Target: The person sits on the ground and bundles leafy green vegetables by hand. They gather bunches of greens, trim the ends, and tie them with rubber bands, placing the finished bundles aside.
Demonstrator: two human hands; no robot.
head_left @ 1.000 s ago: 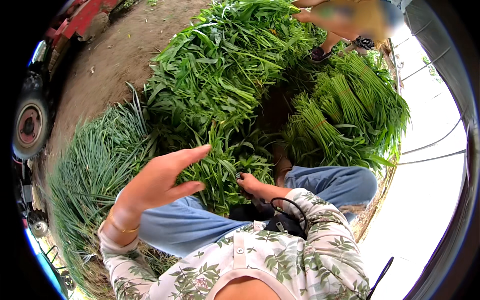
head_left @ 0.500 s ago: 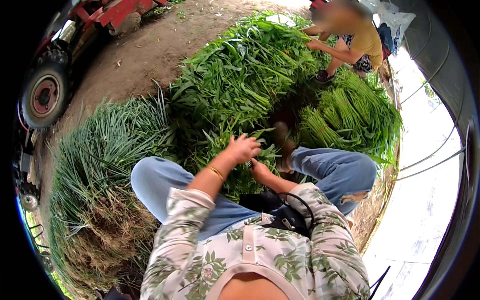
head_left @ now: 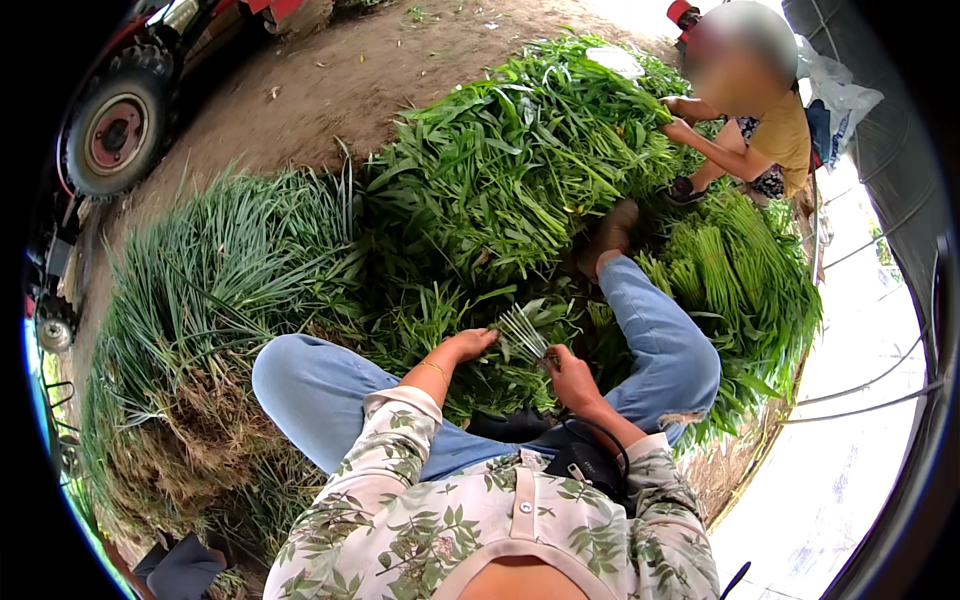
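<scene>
My right hand [head_left: 572,380] is closed round one end of a fan of thin, pale strips [head_left: 522,332], which spread up and to the left; their exact kind is not clear. Close to the strips' far ends, my left hand [head_left: 470,345] has its fingers drawn together; whatever may be in them is too small to make out. Under both hands, between my bent legs, lie loose leafy green stems [head_left: 430,320]. Beyond them rises a large heap of long-leaved greens [head_left: 480,180].
On the left is a pile of green onions [head_left: 230,250] with brown, rooty ends. Bundled green stems [head_left: 730,250] lie at the right. A co-worker [head_left: 775,140] crouches at the far right, hands on the heap. A tractor wheel [head_left: 115,135] stands at the far left.
My hands have moved apart, the right one rightward and lower. The pale strips now show fanned out. My right leg has shifted, and the whole view has turned slightly.
</scene>
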